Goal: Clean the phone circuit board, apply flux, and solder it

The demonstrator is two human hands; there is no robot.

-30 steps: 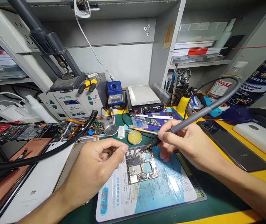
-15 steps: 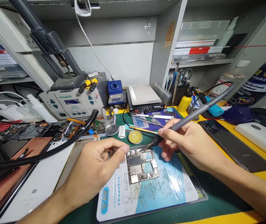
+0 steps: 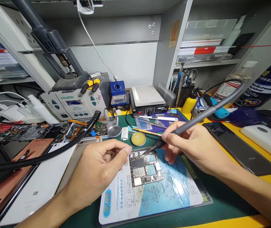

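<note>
My right hand (image 3: 185,141) grips a soldering iron (image 3: 192,122), its grey sleeve rising to the upper right. Its pointed tip is at the upper part of a phone circuit board (image 3: 146,171); whether it touches, I cannot tell. My left hand (image 3: 104,161) is closed in a pinch, thumb against index finger, just beside the board's upper left corner. Anything between those fingers is hidden. Under the board lies a blue and white printed sheet (image 3: 173,193) on a grey plate. Behind the board sits a round tin of yellow paste (image 3: 138,138).
A white hot-air station (image 3: 75,104) stands back left, its black hose (image 3: 61,153) crossing the left side. Opened phones lie below it. At the back are a blue tip-cleaner stand (image 3: 117,95) and a heating plate (image 3: 147,96). A black phone (image 3: 240,148) lies on the right.
The view has shifted slightly. The iron's tip sits a little further left and lower on the board. My left hand keeps its pinch in nearly the same place.
</note>
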